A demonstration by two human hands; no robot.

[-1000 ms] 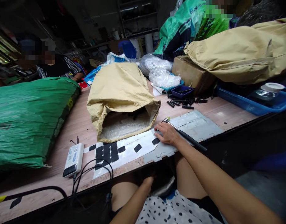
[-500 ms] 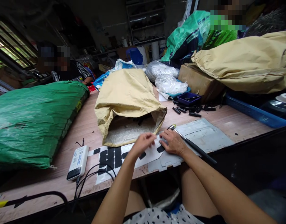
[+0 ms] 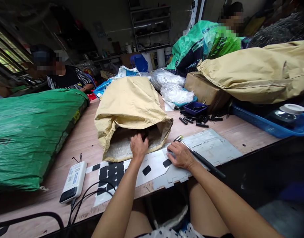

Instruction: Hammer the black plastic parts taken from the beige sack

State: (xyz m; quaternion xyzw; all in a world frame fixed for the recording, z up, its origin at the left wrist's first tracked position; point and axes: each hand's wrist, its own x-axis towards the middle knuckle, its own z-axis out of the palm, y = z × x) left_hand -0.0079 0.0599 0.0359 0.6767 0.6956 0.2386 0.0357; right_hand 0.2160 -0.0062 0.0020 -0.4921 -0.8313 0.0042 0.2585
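Observation:
My left hand (image 3: pixel 139 145) reaches into the mouth of a tan sack (image 3: pixel 132 102); its fingertips are hard to make out against the dark inside. Beside the head of a hammer (image 3: pixel 201 157), my right hand (image 3: pixel 180 153) rests with bent fingers on a grey board (image 3: pixel 213 145); what its fingers hold, if anything, is hidden. A white sheet with black rounded patches (image 3: pixel 112 175) lies under my left forearm. One black patch (image 3: pixel 167 163) sits just below my right fingers, another (image 3: pixel 146 170) between my arms.
A white power bank (image 3: pixel 74 181) with cables lies left. A green sack (image 3: pixel 35 132) fills the far left. Black handles (image 3: pixel 202 125), a purple tray (image 3: pixel 195 108), a carton (image 3: pixel 204 89) and a blue tray (image 3: pixel 263 122) stand right. Two people are beyond the table.
My left hand has moved away from my right hand and forward into the sack's mouth. My right hand has stayed by the hammer head. The view has shifted slightly.

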